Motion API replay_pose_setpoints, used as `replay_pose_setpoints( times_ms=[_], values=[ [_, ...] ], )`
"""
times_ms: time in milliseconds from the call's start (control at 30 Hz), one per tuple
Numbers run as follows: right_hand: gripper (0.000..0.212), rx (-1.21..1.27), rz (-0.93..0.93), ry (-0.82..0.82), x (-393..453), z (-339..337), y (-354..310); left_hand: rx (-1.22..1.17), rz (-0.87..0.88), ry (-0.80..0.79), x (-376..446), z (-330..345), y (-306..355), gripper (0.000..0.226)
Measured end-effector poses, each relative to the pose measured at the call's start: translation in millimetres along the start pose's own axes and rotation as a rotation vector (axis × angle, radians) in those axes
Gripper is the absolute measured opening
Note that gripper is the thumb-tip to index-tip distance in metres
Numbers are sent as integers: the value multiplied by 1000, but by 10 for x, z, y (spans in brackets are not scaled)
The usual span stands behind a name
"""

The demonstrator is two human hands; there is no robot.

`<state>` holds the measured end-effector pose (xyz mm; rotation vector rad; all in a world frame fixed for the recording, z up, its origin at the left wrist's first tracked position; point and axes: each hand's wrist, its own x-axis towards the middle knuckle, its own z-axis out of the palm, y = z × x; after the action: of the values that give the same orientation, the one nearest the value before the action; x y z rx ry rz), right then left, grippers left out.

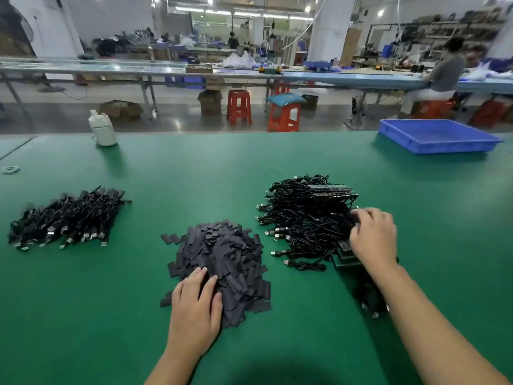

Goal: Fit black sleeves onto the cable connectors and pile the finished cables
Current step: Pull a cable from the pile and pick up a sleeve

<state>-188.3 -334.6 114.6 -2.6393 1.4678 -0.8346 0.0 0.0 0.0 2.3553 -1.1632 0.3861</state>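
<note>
Head view: both hands reach into the stock piles on the green table (pixel 277 159).

Nearest, the left hand (pixel 195 307) lies flat, fingers straight, on the heap of flat black sleeves (pixel 222 262); the right hand (pixel 373 236) curls its fingers into the tangled pile of unsleeved black cables (pixel 305 220), though whether it grips one I cannot tell. Judging from this, the step is picking one of each: best to pinch a single sleeve by its edge and draw one connector free without dragging neighbours. Three heaps in all; the third, finished sleeved cables (pixel 69 218), sits far left. Beyond: one white bottle (pixel 102 129), one blue plastic tray (pixel 438 136).
</note>
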Motion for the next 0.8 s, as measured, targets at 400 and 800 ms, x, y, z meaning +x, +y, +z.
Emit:
replay_pose_setpoints(
  times_ms=[400, 800],
  values=[
    [73, 133, 270, -410, 297, 49, 483, 28, -1, 26, 7, -3, 1, 49],
    [61, 119, 295, -369, 305, 218, 344, -100, 339, 104, 418, -46, 530, 42]
  ],
)
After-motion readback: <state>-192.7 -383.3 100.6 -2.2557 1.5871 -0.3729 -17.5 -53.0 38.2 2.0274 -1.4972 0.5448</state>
